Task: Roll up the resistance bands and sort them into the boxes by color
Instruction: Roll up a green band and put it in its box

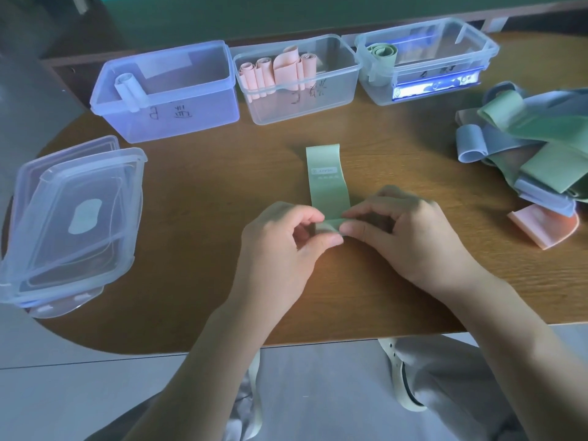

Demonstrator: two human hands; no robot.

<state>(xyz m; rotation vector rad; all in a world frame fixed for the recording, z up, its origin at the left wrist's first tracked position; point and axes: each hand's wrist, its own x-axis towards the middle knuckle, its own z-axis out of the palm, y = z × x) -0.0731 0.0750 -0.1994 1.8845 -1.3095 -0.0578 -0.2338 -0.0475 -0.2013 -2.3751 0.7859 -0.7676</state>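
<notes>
Nearest on the wooden table (191,218), the left hand (283,246) and right hand (410,237) are both pinching the near end of one green band (327,183), their fingertips curling it into a small roll while the rest is lying flat, stretching away from them. Left of the green band, a stack of clear lids (73,221) is sitting at the table's edge; how many I cannot tell. Right of the band, a loose pile of bands (537,144) in green, blue and pink is lying tangled, too jumbled to count. Beyond the band, three clear boxes are standing in a row: the left box (165,90) holding one pale roll, the middle box (296,78) holding about four pink rolls, the right box (426,58) holding one green roll.
</notes>
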